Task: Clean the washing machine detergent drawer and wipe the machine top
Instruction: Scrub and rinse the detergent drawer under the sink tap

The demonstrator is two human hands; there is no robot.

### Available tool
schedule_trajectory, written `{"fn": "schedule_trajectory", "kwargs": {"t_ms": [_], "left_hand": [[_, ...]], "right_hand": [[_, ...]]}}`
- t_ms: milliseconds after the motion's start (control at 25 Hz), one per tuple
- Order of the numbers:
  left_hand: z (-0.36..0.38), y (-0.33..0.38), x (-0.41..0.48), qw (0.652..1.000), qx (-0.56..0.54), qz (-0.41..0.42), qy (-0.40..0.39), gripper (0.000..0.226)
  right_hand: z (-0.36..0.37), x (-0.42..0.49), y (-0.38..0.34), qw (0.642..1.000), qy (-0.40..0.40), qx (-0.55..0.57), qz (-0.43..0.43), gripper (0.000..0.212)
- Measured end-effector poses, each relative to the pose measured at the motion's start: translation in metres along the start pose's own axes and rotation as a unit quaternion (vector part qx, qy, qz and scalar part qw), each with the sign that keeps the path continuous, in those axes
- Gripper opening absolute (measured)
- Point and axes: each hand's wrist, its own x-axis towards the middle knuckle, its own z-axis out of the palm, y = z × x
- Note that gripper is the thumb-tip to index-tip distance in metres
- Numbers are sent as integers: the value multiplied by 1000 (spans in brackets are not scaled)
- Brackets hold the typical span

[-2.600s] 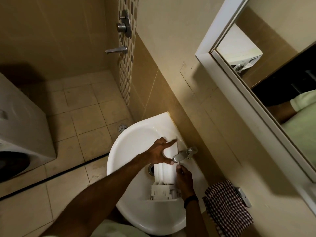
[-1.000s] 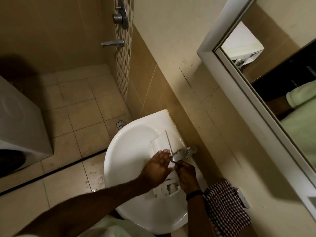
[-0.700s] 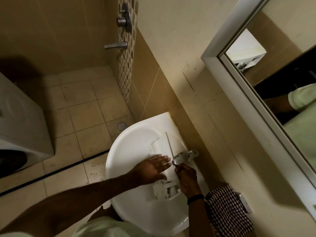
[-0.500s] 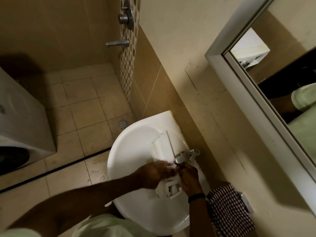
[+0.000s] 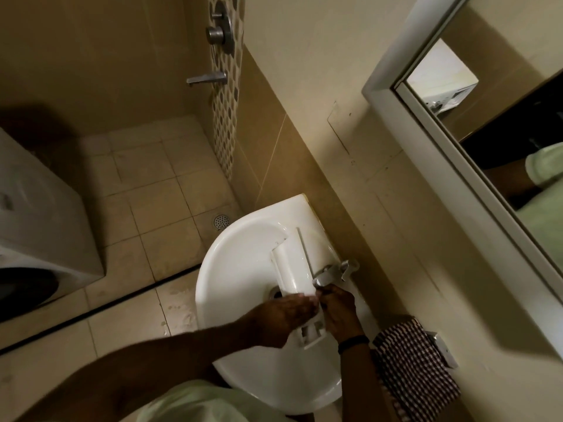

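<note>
**Two hands on the drawer at the sink; the machine top is not yet wiped**

Both hands work at the detergent drawer (image 5: 291, 266), which lies slantwise in the sink (image 5: 231, 269). Its far end reaches toward the back rim and its near, compartmented end sits between the wrists, below the tap (image 5: 330, 274).

The right hand (image 5: 339, 312) grips the near end by its right side, fingers curled at the edge. The left hand (image 5: 283, 318) lies across the drawer, back upward. I cannot tell whether its fingers press flat or hook the edge.

I judge the drawer step to be under way, a rub and rinse, though no running water can be made out. Refitting the drawer and wiping the top of the washing machine (image 5: 39, 223), well apart at the left, remain.

The drawer is long, shallow, hard white moulded plastic with a lengthwise rib and a glossy sheen. The sink is rounded glazed ceramic and the tap is dull metal. A soft checked cloth (image 5: 411, 360) hangs just beside the sink.
</note>
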Motion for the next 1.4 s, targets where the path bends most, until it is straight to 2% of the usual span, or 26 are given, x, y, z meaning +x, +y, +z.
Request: {"fn": "schedule_trajectory", "kwargs": {"t_ms": [80, 160, 240, 280, 320, 400, 480, 560, 600, 640, 760, 840, 920, 960, 1000, 1080, 1200, 1320, 1360, 1400], "left_hand": [[3, -5, -6, 1000, -3, -3, 24, 62], [-5, -3, -6, 998, 25, -53, -6, 71], [-6, -3, -3, 994, 34, -96, 29, 75], [-8, -4, -3, 988, 39, -135, 68, 73], [-10, -4, -3, 972, 29, -209, 102, 68], [-21, 6, 2, 896, -48, -396, 194, 60], [-45, 14, 13, 770, -221, -558, 216, 60], [-65, 26, 25, 629, -418, -634, 168, 69], [-72, 31, 28, 570, -493, -639, 155, 69], [-75, 34, 28, 533, -540, -635, 147, 64], [-70, 38, 25, 515, -561, -628, 161, 52], [-70, 40, 22, 501, -544, -646, 191, 30], [-72, 41, 15, 511, -524, -649, 211, 16], [-72, 42, 9, 521, -518, -643, 217, 18], [-72, 42, 1, 530, -517, -632, 227, 23], [-71, 45, -14, 542, -520, -607, 259, 37], [-71, 47, -31, 538, -552, -557, 309, 61], [-72, 47, -34, 534, -585, -514, 331, 70], [-72, 48, -33, 535, -591, -501, 336, 68], [-74, 50, -29, 535, -594, -493, 344, 67]], "right_hand": [[1, -4, 1, 1000, 0, -17, -4, 15], [2, -3, 5, 1000, -15, 6, -21, 19], [3, -5, 3, 1000, -6, 5, -28, 16], [3, -7, 4, 1000, -2, 0, -27, 15], [4, -8, 5, 1000, -7, 1, -30, 17], [7, -8, 11, 999, -19, -2, -28, 29], [15, -5, 22, 999, -6, -21, -36, 35], [22, -6, 29, 999, 12, -25, -36, 31], [27, -11, 28, 999, 16, -23, -39, 28], [33, -21, 26, 998, 20, -29, -52, 28], [49, -58, 27, 981, 4, -131, -141, 29], [58, -81, 36, 958, -52, -208, -188, 29], [58, -98, 49, 939, -110, -234, -225, 27], [54, -104, 55, 935, -114, -237, -237, 25], [48, -109, 56, 933, -92, -243, -250, 23], [28, -110, 57, 932, 7, -249, -263, 27], [-3, -95, 64, 956, 102, -196, -193, 37], [-11, -87, 68, 995, 58, -61, -55, 12], [-8, -85, 67, 1000, 29, -3, -11, 17], [-4, -84, 67, 999, 0, 41, 22, 31]]}}
